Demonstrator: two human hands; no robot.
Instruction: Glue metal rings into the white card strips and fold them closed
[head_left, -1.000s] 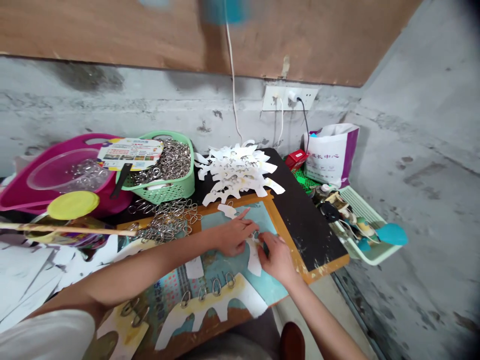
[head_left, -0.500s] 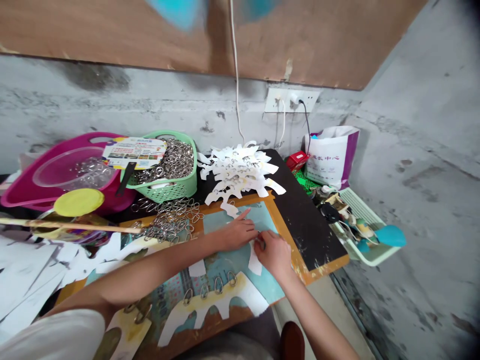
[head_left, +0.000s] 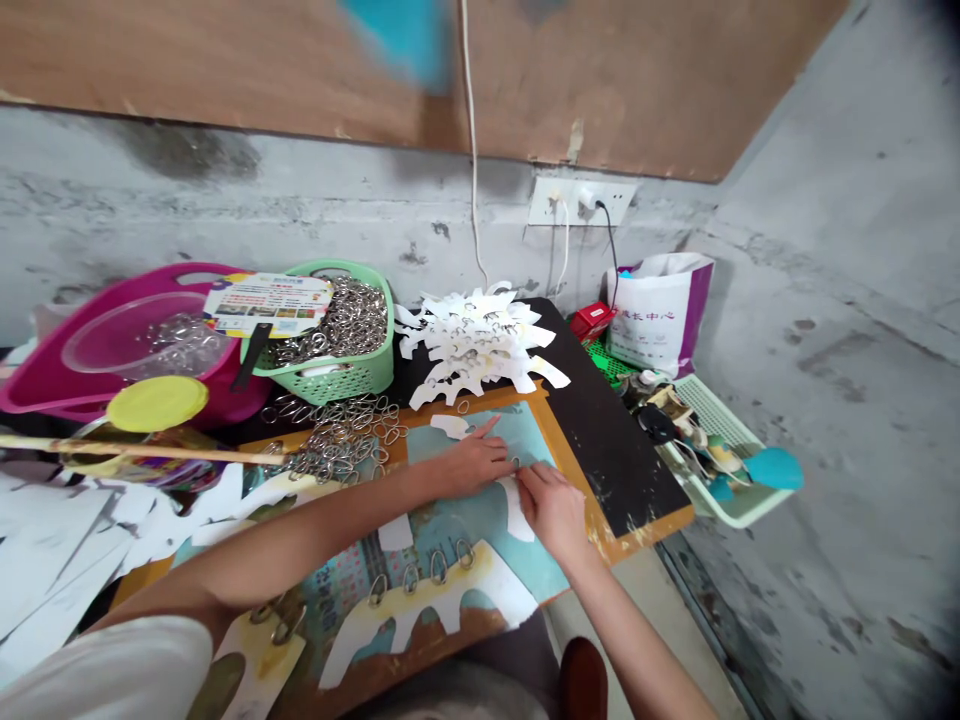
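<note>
My left hand (head_left: 472,463) lies over the middle of a white cut-out piece (head_left: 517,512), index finger stretched out and the other fingers closed on the piece. Its two ends show on either side of my hands. My right hand (head_left: 553,508) pinches the same piece at its right part, thumb partly hidden. A small metal ring (head_left: 515,463) shows between my fingertips. Nearer me lies another white cut-out with arched notches (head_left: 435,605), bearing several upright metal rings (head_left: 439,566) along its yellowed edge. Loose metal rings (head_left: 349,435) lie heaped to the left.
Behind are a green basket (head_left: 337,380) of rings, a magenta basket (head_left: 37,375) and a stack of white cut-outs (head_left: 480,340). Flat white pieces (head_left: 60,560) and a stick (head_left: 150,452) lie left. A pale green tray (head_left: 750,515) and a paper bag (head_left: 660,315) stand right.
My right fingers have shifted slightly and flattened over the piece. The far left end of the held cut-out has swung a little, away from the stack. My left hand stays nearly still.
</note>
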